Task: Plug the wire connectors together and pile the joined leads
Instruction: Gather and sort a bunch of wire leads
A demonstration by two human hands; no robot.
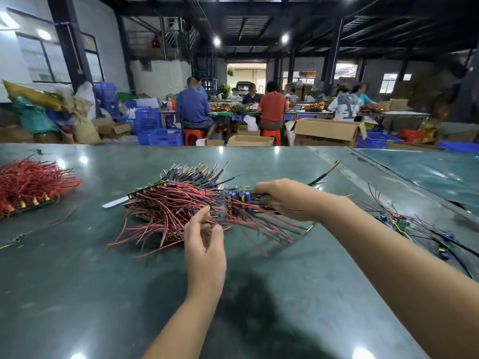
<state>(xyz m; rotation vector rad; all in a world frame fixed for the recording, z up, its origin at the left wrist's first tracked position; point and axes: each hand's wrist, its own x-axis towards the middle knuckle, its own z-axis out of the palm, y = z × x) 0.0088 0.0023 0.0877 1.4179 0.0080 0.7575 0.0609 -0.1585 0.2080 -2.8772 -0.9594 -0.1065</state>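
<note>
A: Where are the 2 hands?

B: Both are over the dark green table (77, 294). The right hand (287, 200) is right of centre, its fingers curled round a strip of leads (241, 203) with blue parts on it; red and black wire tails hang from that strip toward the near side. The strip looks lifted just above the table, though the blur makes that hard to judge.

A: And the left hand?

B: The left hand (204, 244) hovers at the near right edge of the big central pile of red and black leads (176, 203). Its fingers are spread and loosely bent, thumb apart from the rest, with the fingertips among the wire ends. I cannot tell whether it pinches any wire; it appears to hold nothing.

A: How does the held strip sit against the pile?

B: Just beside it, at the pile's right edge, the wires nearly mingling.

A: What else is on the table?

B: A second pile of red leads (28, 185) with yellow tips lies at the far left. Loose leads (404, 224) with blue and green bits are scattered at the right, beyond the right forearm. A single black lead (324, 174) lies behind the right hand.

A: Beyond the table?

B: Seated people (272, 107) at benches, blue crates (147, 120) and cardboard boxes (329, 130).
</note>
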